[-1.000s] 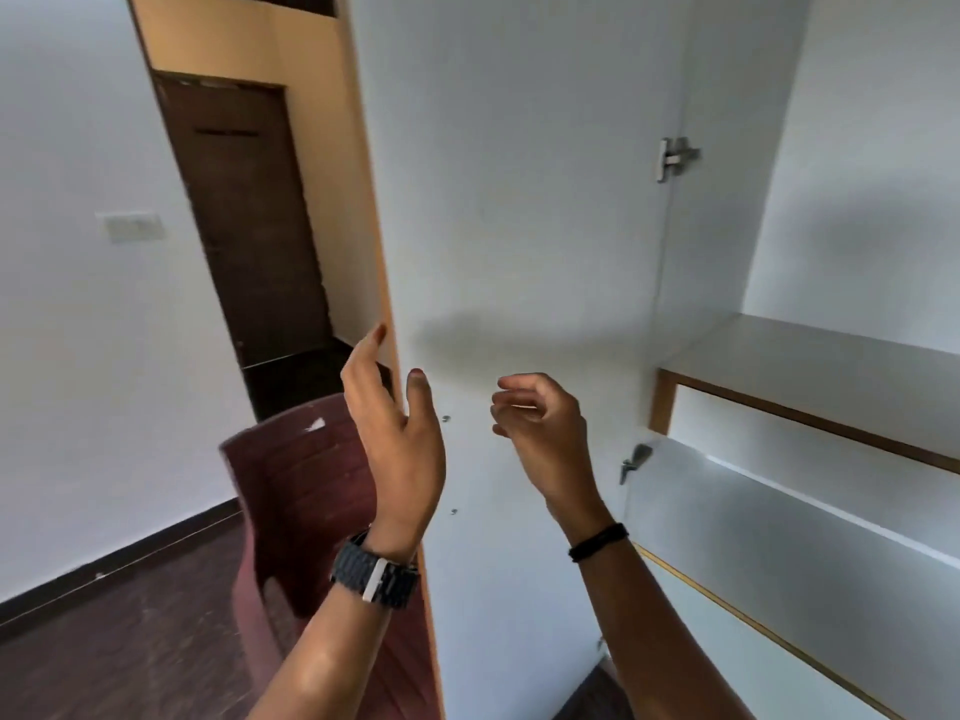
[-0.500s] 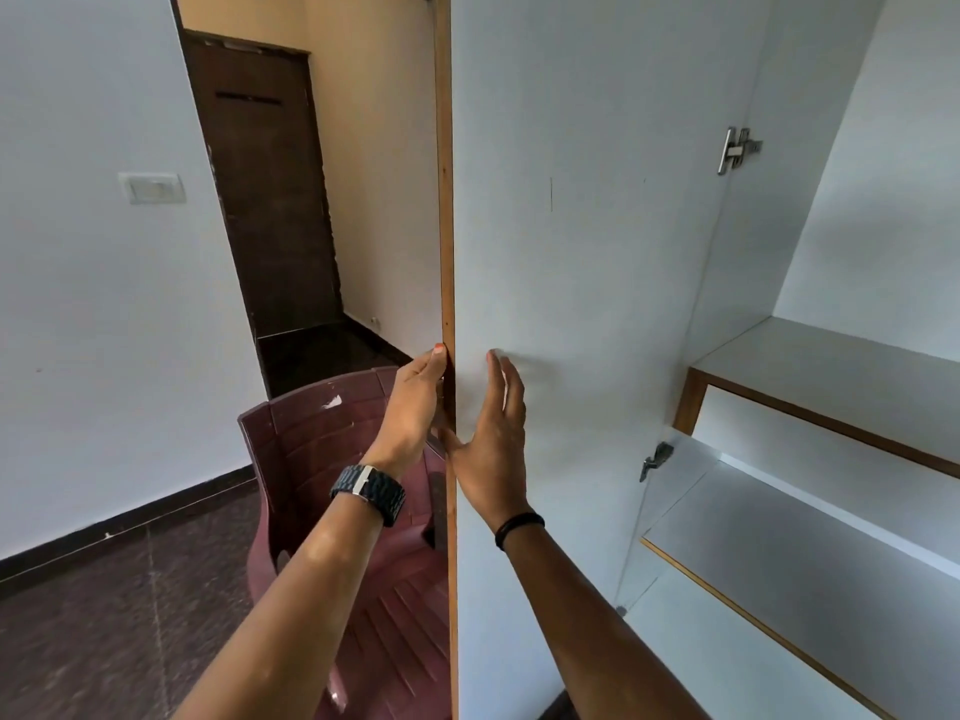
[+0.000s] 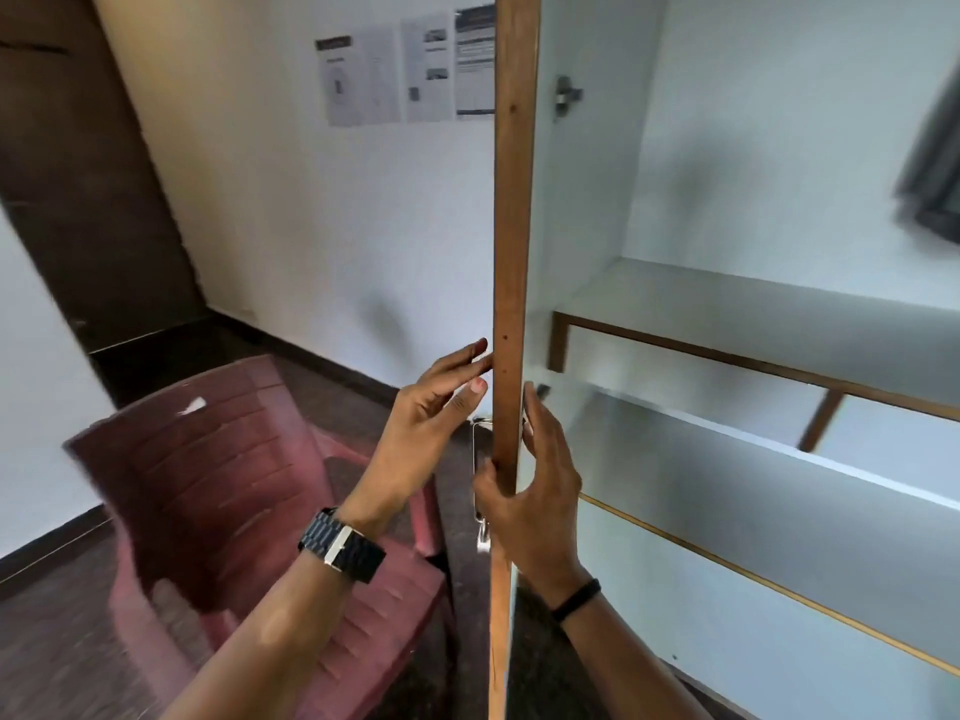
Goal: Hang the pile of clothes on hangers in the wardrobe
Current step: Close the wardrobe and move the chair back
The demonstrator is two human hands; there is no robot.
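The right hand [image 3: 535,491] is pinching the white wardrobe door's brown wooden edge [image 3: 511,252] — the left hand [image 3: 431,413], fingers open, is resting flat beside it; swinging it slowly should avoid the maroon plastic chair [image 3: 218,485].

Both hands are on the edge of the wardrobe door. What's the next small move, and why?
Probably swing the wardrobe door a little further open, toward the maroon plastic chair. The right hand wraps its wooden edge and the left hand lies flat against the outer face, so both are placed to guide it. The shelves inside are exposed, but no clothes or hangers are in view.
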